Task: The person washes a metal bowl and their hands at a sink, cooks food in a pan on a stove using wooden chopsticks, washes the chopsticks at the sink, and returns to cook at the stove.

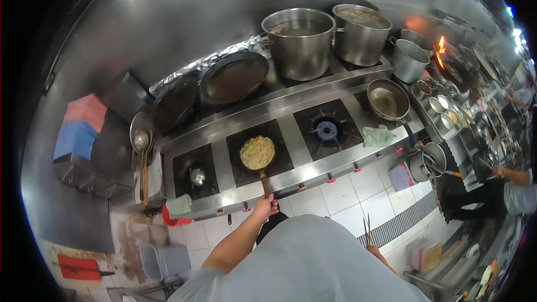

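Observation:
My left hand (266, 208) is closed around the handle of a frying pan (265, 186), which sits on a burner of the long steel stove. Chopped yellow-green food with orange bits (257, 152) fills the pan. Low on the right, away from the stove, my right hand (375, 250) is closed on tongs (367, 231), whose two thin tips point up and apart. My body partly hides that hand.
Two large stockpots (300, 50) of liquid stand at the back beside dark woks (234, 78). A lit burner (326, 130) is right of the pan. Another pan (387, 100) and a green cloth (378, 136) lie farther right. Flames (441, 51) rise near a co-worker (517, 193).

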`<state>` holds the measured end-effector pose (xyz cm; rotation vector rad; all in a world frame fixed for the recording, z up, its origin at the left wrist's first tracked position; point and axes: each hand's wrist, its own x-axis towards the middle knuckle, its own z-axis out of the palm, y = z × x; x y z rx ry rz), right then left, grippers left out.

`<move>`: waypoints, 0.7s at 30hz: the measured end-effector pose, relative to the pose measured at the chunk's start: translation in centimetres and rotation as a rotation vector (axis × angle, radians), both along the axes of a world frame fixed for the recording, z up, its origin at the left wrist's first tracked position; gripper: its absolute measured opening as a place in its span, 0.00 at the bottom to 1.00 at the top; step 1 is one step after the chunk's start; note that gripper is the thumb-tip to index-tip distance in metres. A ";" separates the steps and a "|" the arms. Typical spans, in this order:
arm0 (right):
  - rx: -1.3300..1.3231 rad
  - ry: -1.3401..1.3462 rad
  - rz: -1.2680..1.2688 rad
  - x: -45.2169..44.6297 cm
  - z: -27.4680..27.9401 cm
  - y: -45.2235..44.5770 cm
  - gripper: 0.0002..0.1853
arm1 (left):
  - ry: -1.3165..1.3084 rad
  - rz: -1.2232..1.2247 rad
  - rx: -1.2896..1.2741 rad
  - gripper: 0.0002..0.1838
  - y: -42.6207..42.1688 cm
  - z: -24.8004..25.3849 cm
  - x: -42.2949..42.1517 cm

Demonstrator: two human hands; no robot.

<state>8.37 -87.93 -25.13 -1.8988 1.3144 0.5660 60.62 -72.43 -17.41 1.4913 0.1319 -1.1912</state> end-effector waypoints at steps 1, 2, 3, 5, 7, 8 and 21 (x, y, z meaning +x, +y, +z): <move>0.017 -0.053 -0.030 -0.7 -0.7 0.1 0.09 | 0.050 -0.022 -0.001 0.13 -0.1 -0.1 -0.4; 0.032 -0.089 -0.051 -1.3 -1.4 0.0 0.09 | 0.098 -0.051 -0.003 0.13 -0.1 -0.1 -0.6; 0.039 -0.109 -0.062 -1.4 -1.3 0.0 0.09 | 0.098 -0.047 -0.002 0.13 -0.1 -0.1 -0.7; 0.048 -0.141 -0.085 -1.5 -0.8 0.1 0.09 | 0.082 -0.075 0.007 0.13 -0.2 0.1 -0.7; 0.060 -0.150 -0.105 -1.5 -0.5 0.2 0.08 | 0.030 -0.021 -0.006 0.12 -0.7 0.3 0.2; 0.065 -0.157 -0.114 -1.5 -0.3 0.2 0.08 | -0.021 0.034 -0.020 0.12 -1.1 0.6 0.6; 0.079 -0.342 -0.130 -0.1 1.4 0.2 0.09 | -0.059 -0.020 0.043 0.12 -0.8 1.0 1.3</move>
